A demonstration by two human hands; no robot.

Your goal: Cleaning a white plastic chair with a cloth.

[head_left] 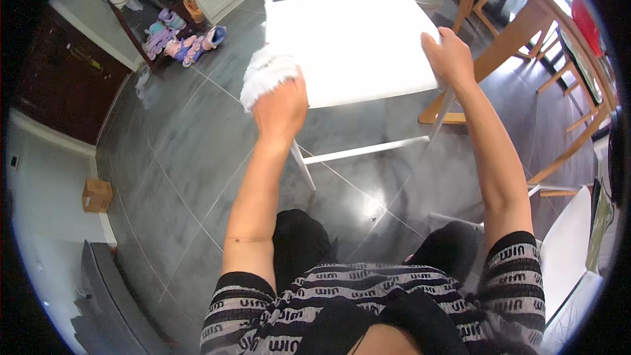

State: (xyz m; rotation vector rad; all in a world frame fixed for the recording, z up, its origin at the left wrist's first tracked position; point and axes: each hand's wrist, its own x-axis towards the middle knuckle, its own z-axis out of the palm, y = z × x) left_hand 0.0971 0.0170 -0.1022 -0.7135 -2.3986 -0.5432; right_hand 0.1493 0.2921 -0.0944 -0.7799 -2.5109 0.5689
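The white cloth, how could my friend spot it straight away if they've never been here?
Find the white chair at the top middle of the picture. Follow its seat to the near left corner, where the person's left hand holds the cloth. It's bunched and fluffy, unlike the smooth, flat seat beside it.

The short-sleeved top [371, 277] is striped horizontally in black and grey, with dark block lettering [519, 287] repeating along the paler bands; its wide neckline [342, 329] is plain black, as are the trousers [300, 242]
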